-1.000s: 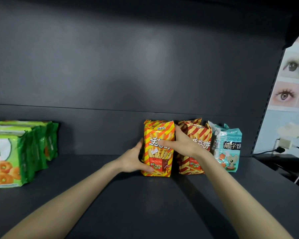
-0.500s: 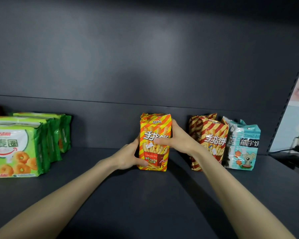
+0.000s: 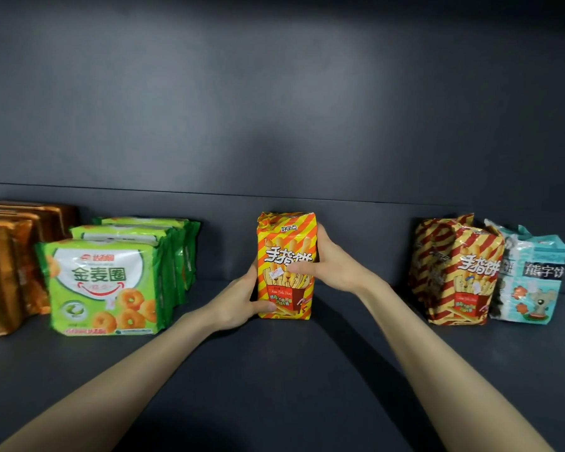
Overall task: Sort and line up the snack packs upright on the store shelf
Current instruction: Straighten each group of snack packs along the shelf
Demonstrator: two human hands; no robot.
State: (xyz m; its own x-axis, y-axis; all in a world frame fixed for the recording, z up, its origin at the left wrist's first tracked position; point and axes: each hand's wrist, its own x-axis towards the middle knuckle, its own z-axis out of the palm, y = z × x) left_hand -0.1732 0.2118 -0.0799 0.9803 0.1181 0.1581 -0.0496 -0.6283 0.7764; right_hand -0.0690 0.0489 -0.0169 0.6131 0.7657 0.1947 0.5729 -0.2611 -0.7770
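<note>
The orange striped pack [image 3: 284, 236] stands upright mid-shelf [image 3: 274, 370], well apart from the green packs [image 3: 105, 282] and the red striped packs [image 3: 460, 272]. The left grip [image 3: 242, 301] clasps its lower left edge. The right grip [image 3: 333, 265] wraps its right side, thumb across the front.

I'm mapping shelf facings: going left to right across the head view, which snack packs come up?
Brown packs → green ring-snack packs → orange-striped pack (gripped by left hand and right hand) → red-striped packs → teal bear-biscuit pack.
</note>
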